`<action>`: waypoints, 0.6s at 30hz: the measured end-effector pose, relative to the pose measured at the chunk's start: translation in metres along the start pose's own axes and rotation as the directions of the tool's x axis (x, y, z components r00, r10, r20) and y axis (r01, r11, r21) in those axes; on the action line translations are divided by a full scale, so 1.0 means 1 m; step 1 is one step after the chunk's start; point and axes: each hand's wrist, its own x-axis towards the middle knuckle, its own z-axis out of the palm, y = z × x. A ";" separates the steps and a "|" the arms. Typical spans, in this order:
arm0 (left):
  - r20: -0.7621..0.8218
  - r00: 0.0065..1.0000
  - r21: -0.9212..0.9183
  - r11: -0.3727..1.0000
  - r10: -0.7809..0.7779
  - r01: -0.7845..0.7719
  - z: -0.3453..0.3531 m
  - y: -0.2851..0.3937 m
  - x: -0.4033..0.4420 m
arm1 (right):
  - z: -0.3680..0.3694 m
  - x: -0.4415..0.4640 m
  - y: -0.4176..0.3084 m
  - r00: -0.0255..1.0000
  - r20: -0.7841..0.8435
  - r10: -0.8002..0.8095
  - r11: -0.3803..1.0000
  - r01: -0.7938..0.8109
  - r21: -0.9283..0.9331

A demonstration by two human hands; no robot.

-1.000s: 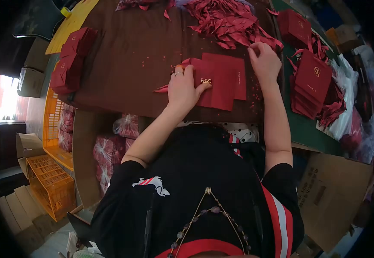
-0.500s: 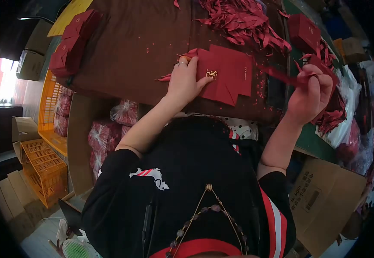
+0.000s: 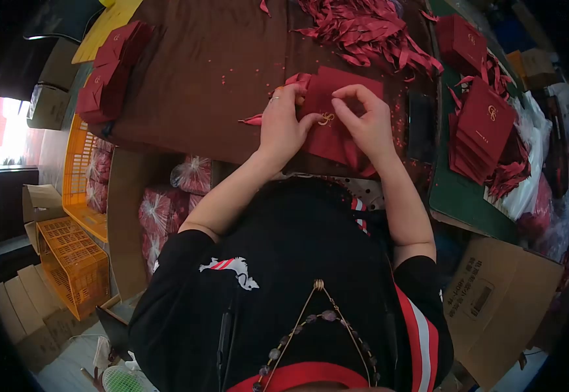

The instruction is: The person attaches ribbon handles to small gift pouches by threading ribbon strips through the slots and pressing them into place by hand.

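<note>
A dark red paper card [image 3: 324, 138] with a gold emblem lies on the brown-covered table in front of me. My left hand [image 3: 283, 121] grips its left edge, thumb on the face beside the emblem. A folded red ribbon end [image 3: 251, 120] pokes out left of that hand. Over the card's right side, my right hand [image 3: 365, 121] has thumb and forefinger pinched together. From beneath it a red ribbon [image 3: 355, 157] hangs toward the table's near edge; the exact grip on it is partly hidden. Another red card [image 3: 343, 77] shows behind.
Red ribbons [image 3: 369, 29] are heaped at the back of the brown table [image 3: 193, 98]. Red boxes [image 3: 104, 88] line its left edge. A dark phone-like slab [image 3: 419, 124] lies at right, beside stacked red cards [image 3: 487, 124]. Orange crates [image 3: 75, 261] and a carton [image 3: 500, 300] stand below.
My right hand has come left from the table's right side to above the card, bringing the ribbon. My left hand stays on the card with little movement.
</note>
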 end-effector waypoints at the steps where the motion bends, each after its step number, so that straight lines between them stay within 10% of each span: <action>1: 0.002 1.000 0.000 1.000 0.002 -0.002 0.000 -0.001 0.000 | 0.005 0.002 0.004 0.998 -0.006 -0.066 0.995 0.065 -0.075; 18: -0.045 0.993 -0.030 0.994 0.108 -0.109 0.009 0.006 -0.013 | 0.019 -0.002 0.006 0.912 0.046 -0.408 0.773 0.371 -0.515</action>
